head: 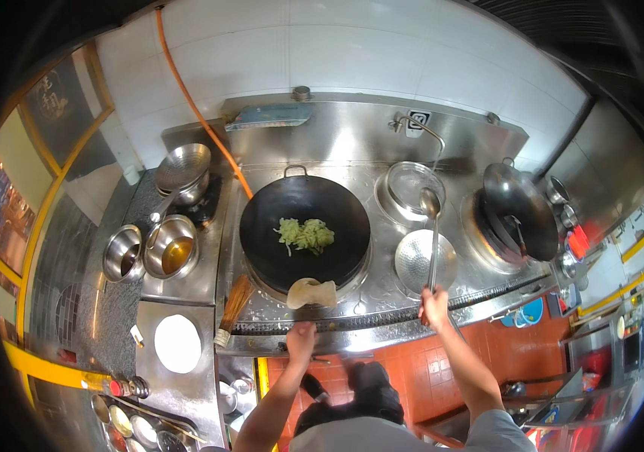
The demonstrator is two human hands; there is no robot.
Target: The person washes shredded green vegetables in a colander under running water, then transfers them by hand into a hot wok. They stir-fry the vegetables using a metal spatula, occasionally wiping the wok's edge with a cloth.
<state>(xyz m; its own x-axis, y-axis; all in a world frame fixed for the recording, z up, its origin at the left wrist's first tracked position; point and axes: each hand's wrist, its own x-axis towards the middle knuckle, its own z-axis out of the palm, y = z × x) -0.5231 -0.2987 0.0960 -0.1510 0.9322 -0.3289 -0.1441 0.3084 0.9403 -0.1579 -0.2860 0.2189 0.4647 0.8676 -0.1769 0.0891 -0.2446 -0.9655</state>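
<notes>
My right hand (434, 307) grips the handle of a steel ladle (430, 204), whose bowl points away from me. Beneath the ladle lies a round, dimpled metal skimmer (412, 263). My left hand (301, 340) is curled at the stove's front edge, below the wok; its fingertips are partly hidden, and I cannot tell whether it touches a control there. A black wok (268, 226) sits on the left burner, with a heap of shredded pale green vegetable (306, 234) in it. A folded beige cloth (312, 294) drapes over the wok's near rim.
Left of the wok are a bamboo wok brush (236, 299), a steel bowl of yellow oil (178, 254) and one of dark liquid (124, 257). A white plate (177, 343) lies nearer. Rightward stand a lidded pot (412, 183) under a faucet (426, 129) and a tilted second wok (517, 198).
</notes>
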